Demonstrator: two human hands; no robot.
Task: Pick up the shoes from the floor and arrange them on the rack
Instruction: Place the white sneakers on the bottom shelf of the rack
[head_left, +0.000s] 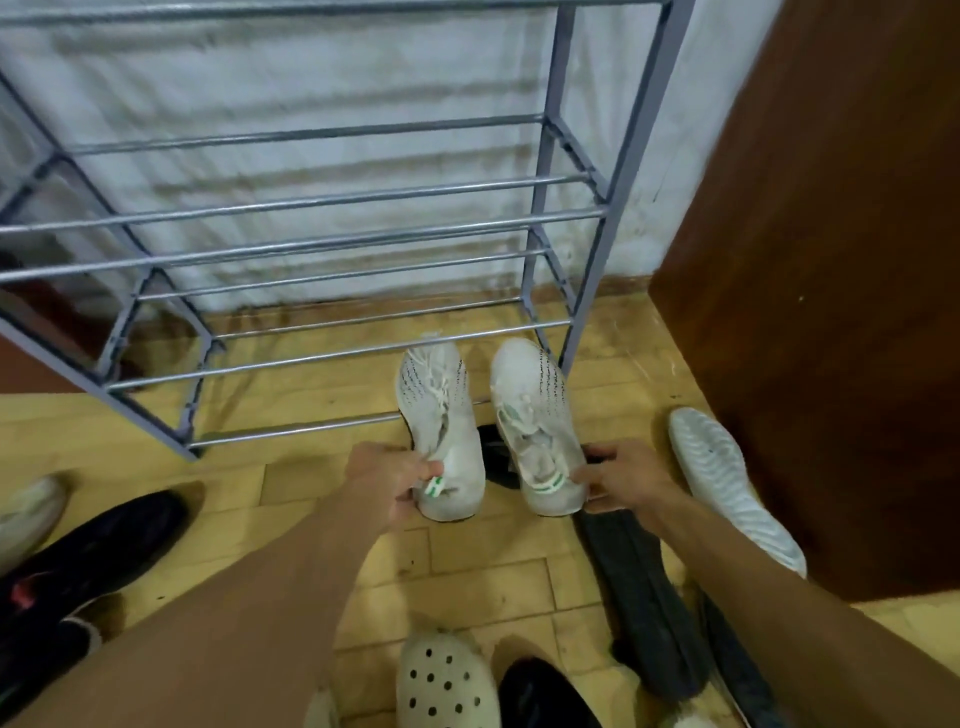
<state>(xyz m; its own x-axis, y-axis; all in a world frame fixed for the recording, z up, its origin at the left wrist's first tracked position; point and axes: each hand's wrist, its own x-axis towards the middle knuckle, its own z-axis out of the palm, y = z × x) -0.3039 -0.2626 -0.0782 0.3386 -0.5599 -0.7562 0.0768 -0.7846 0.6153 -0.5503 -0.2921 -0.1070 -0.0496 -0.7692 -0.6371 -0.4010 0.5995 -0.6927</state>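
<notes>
Pale shoe and black shoe on the floor, front-left of the rack. Rack is grey metal with bar tiers. Left hand grips the heel of the left white sneaker, which lies over the rack's lowest front bar, toe pointing in. White clog and a second black shoe sit well in front of the rack. Right white sneaker is beside the rack's right front leg, toe in, with the right hand pinching its heel. Dark grey shoe and sole-up white shoe are front-right of the rack. Brown cabinet stands to the rack's right.
</notes>
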